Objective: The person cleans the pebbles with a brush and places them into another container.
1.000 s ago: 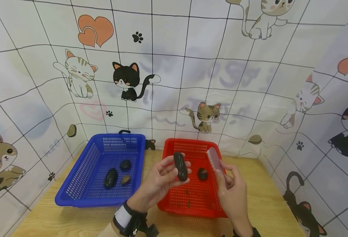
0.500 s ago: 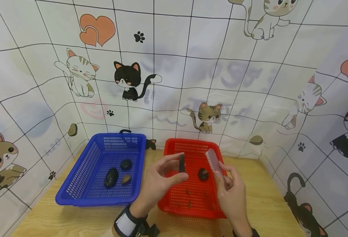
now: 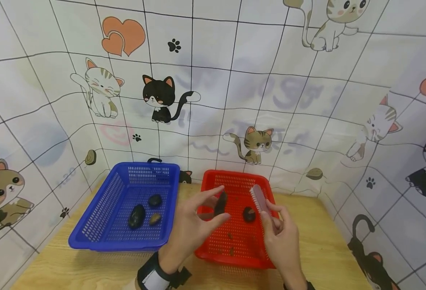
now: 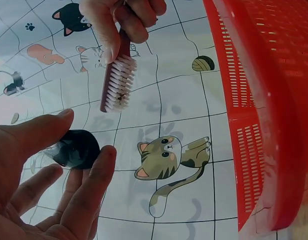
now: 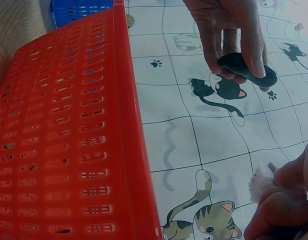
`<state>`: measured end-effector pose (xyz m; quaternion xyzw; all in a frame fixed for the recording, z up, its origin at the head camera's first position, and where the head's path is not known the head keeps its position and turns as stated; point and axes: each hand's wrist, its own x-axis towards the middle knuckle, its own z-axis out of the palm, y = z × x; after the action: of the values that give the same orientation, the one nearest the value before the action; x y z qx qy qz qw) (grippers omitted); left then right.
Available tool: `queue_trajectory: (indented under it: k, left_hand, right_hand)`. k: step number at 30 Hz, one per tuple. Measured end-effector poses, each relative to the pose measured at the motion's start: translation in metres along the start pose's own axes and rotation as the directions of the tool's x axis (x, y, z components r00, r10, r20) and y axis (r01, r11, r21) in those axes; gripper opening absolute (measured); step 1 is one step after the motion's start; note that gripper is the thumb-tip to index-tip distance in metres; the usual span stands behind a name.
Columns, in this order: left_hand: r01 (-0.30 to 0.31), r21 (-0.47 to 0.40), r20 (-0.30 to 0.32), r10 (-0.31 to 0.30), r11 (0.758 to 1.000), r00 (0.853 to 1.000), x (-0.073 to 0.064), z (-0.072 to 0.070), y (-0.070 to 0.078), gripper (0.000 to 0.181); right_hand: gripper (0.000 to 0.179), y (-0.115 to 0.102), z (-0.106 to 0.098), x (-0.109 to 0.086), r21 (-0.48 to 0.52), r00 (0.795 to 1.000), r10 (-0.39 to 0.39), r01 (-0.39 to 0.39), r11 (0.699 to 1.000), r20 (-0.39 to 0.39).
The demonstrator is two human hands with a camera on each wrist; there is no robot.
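My left hand [image 3: 193, 221] holds a long, smooth, dark stone [image 3: 220, 204] above the red basket [image 3: 234, 262]. The left wrist view shows the stone's rounded end [image 4: 81, 149] between the thumb and fingers. To its right, my right hand [image 3: 282, 237] grips a scrubbing brush [image 3: 258, 196] with a mauve back and white bristles. Its bristles [image 4: 121, 82] face left, toward the stone but apart from it. Inside the red basket lies a round dark stone [image 3: 249, 214] with a reddish patch, along with several small brownish bits.
On the left of the wooden table [image 3: 314, 241] stands a blue basket [image 3: 116, 245]. It holds a large dark stone [image 3: 137, 216], a smaller dark stone [image 3: 155, 200] and a brown stone [image 3: 155, 219]. A cat-print sheet [image 3: 205, 88] surrounds the back and sides.
My left hand has turned the stone, so its broad face no longer shows and a narrower side does. The right hand and brush have barely moved. The baskets stay put.
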<state>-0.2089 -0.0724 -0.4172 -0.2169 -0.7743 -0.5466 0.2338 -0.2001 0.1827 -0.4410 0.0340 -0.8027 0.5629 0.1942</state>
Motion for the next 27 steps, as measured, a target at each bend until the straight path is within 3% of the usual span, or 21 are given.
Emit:
queue_trajectory:
  k: [5,8,12,16,21,25,27]
  left_hand:
    - [0.075,0.047,-0.006,-0.075,0.996,0.997,0.002,-0.009,-0.005,0.072]
    - [0.131,0.113,-0.015,-0.13,0.985,0.991,0.003,-0.018,-0.014,0.072]
    - [0.156,0.247,-0.032,-0.152,0.956,0.988,0.007,-0.04,-0.031,0.074]
    - [0.203,0.357,-0.051,-0.198,0.912,0.979,0.017,-0.067,-0.046,0.074]
    - [0.285,0.46,-0.067,-0.287,0.841,0.955,0.034,-0.101,-0.061,0.071]
    - [0.296,0.54,-0.038,-0.328,0.788,0.944,0.052,-0.121,-0.074,0.071]
    - [0.317,0.562,-0.02,-0.371,0.764,0.929,0.061,-0.127,-0.081,0.071]
  right_hand:
    - [0.037,0.0,-0.002,-0.001,-0.002,1.0,0.011,-0.011,1.0,0.001]
    - [0.037,0.0,-0.003,-0.001,-0.007,1.0,0.017,-0.017,1.0,-0.003]
    - [0.038,-0.002,-0.003,-0.002,-0.02,1.0,0.022,-0.022,1.0,-0.002]
    - [0.037,-0.003,-0.003,-0.001,-0.028,1.0,0.011,-0.012,1.0,-0.004]
    - [0.036,-0.002,-0.004,0.0,-0.014,1.0,-0.004,0.004,1.0,-0.01]
    - [0.036,-0.002,-0.005,0.0,-0.007,1.0,0.015,-0.015,1.0,-0.014]
    - [0.036,-0.002,-0.006,0.0,-0.014,1.0,0.027,-0.027,1.0,-0.015]
